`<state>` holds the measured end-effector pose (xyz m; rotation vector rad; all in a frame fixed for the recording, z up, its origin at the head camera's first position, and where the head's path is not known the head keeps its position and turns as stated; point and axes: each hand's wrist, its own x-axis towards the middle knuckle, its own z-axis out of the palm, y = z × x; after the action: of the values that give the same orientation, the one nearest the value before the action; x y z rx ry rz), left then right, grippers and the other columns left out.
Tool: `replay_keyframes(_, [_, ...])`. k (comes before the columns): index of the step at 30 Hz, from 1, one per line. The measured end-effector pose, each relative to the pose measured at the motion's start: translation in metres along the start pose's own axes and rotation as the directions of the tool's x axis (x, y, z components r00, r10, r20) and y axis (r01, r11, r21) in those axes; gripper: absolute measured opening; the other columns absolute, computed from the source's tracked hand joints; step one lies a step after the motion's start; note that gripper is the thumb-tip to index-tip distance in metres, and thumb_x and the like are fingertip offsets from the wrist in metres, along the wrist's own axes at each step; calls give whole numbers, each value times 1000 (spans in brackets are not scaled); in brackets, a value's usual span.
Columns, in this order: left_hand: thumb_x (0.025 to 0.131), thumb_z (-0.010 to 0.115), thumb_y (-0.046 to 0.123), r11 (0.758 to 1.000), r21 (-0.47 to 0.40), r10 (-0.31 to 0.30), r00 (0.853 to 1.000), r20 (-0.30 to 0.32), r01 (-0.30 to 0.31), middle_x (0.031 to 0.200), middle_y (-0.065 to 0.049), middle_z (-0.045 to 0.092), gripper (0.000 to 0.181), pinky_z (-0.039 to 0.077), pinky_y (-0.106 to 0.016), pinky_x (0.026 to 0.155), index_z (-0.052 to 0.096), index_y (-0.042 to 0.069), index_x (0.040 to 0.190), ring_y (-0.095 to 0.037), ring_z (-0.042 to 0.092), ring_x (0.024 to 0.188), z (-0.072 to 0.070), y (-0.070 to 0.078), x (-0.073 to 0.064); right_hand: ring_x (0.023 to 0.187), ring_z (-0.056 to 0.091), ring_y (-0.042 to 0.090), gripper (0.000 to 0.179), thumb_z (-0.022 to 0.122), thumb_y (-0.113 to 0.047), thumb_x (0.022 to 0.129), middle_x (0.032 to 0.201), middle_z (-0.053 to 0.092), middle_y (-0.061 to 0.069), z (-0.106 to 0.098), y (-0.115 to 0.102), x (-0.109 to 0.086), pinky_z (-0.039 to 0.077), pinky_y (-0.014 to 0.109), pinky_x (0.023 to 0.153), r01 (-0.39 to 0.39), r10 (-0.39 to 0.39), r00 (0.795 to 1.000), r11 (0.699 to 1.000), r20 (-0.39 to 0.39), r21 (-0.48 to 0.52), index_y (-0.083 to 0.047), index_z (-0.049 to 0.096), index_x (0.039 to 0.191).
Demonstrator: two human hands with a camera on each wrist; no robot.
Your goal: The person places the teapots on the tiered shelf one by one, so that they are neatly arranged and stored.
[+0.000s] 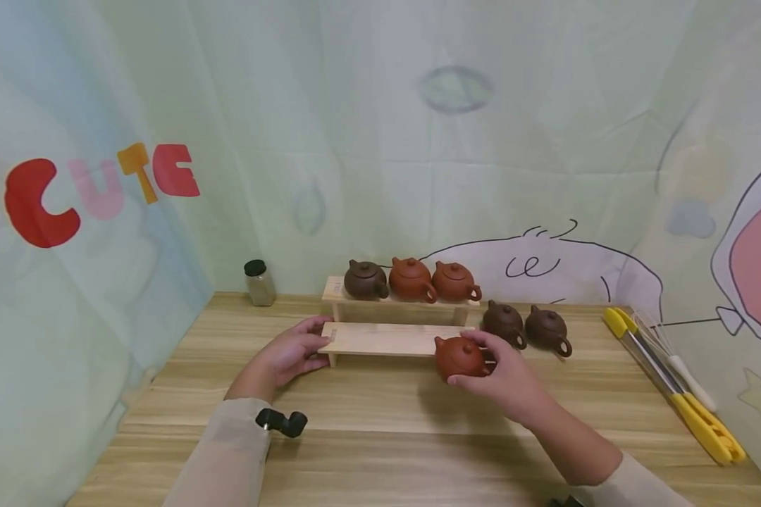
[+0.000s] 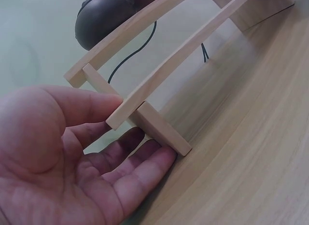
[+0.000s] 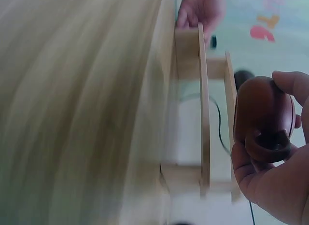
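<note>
My right hand (image 1: pixel 510 380) grips a reddish-brown clay teapot (image 1: pixel 459 360), held at the right end of the lower wooden shelf (image 1: pixel 380 339). In the right wrist view, thumb and fingers span this teapot (image 3: pixel 263 106), its looped handle facing the camera. At the shelf's left end is my left hand (image 1: pixel 294 352), thumb on the board's end and the other fingers below by the leg (image 2: pixel 164 128). On the higher shelf (image 1: pixel 334 287) behind stand a dark brown teapot (image 1: pixel 364 282) and two reddish-brown teapots (image 1: pixel 409 280) (image 1: pixel 454 283).
Two dark teapots (image 1: pixel 502 322) (image 1: pixel 547 329) stand on the table right of the shelves. Farther right lie yellow-ended tongs (image 1: pixel 659 373) and a whisk (image 1: pixel 685 373). A black-lidded jar (image 1: pixel 260 285) stands at the back left. A printed curtain (image 1: pixel 380 155) hangs behind the table.
</note>
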<state>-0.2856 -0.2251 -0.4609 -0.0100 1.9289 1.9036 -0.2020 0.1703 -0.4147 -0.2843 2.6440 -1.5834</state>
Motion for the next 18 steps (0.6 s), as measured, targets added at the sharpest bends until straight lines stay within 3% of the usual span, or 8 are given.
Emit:
replay_keyframes(9, [109, 53, 14, 1000, -2, 3, 1000, 3, -3, 172, -19, 27, 64, 44, -56, 124, 28, 13, 168, -38, 41, 154, 0, 1, 0, 118, 71, 27, 75, 96, -24, 79, 142, 65, 12, 58, -25, 14, 63, 44, 97, 62, -67, 995, 996, 79, 59, -13, 62, 145])
replay_keyframes(18, [109, 53, 13, 1000, 1, 6, 1000, 15, -6, 170, -19, 30, 63, 52, -49, 117, 29, 12, 167, -32, 47, 147, -2, 0, 1, 121, 70, 26, 77, 94, -33, 81, 140, 67, 5, 96, -52, 52, 63, 44, 96, 82, -86, 992, 996, 95, 37, -20, 60, 149])
